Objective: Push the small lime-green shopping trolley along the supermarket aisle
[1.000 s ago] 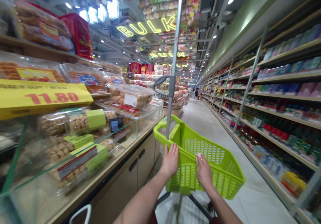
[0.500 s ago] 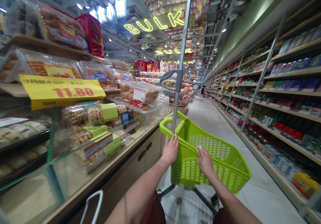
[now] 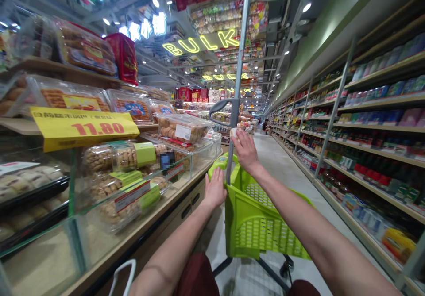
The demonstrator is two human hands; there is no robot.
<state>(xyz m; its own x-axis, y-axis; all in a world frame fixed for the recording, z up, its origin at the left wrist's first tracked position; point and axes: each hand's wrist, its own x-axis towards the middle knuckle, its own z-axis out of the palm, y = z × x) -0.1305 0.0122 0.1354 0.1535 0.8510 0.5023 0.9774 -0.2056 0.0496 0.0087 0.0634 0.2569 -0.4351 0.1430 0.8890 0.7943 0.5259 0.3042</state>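
A green shopping cart (image 3: 255, 232) stands in front of me with a grey upright pole (image 3: 243, 50) rising from its handle end. My left hand (image 3: 215, 190) lies on the green cart handle (image 3: 222, 161), its fingers stretched out over it. In my right hand (image 3: 245, 150) is a small wadded white wipe (image 3: 233, 132), pressed against the pole just below the grey hook-shaped bracket (image 3: 221, 112). Most of the wipe is hidden under my fingers, so its exact kind is hard to make out.
Along the left runs a glass-edged counter with packed pastries (image 3: 128, 154) and a yellow price sign (image 3: 86, 128). Stocked shelves (image 3: 375, 123) line the right side. A tiled aisle (image 3: 265, 159) lies between them, with a person crouching (image 3: 264, 125) far down it. A white curved bar (image 3: 124, 276) sits at lower left.
My right hand has moved up and left from the basket's rim to the pole, carrying the white wipe. My left hand has shifted slightly left, from the rim by the pole's base onto the handle.
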